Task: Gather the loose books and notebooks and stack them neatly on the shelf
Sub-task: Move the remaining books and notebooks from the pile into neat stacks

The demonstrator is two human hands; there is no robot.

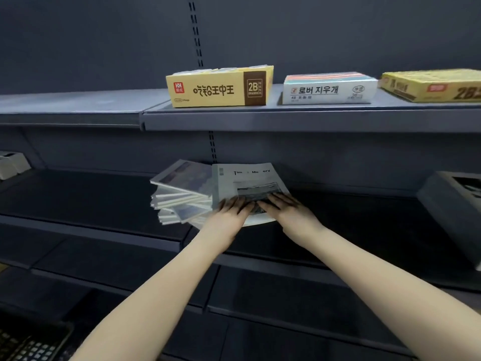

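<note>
A grey notebook (244, 178) with a printed title and a picture lies on top of a pile on the dark middle shelf (104, 194). Under it and fanned out to the left sits a crooked pile of several thin notebooks (179, 194) with pale edges. My left hand (231, 209) lies flat on the near left part of the grey cover, fingers straight. My right hand (283, 204) lies flat beside it on the near right part, fingers straight and pointing left. The near edge of the top notebook sticks out past the shelf front under my palms.
The upper shelf (234, 118) carries a yellow eraser box (218, 87), a white eraser box (329, 88) and another yellow box (432, 84). A dark tray (453, 204) stands at the right of the middle shelf, white holders (13, 162) at its left. A basket (31, 342) sits bottom left.
</note>
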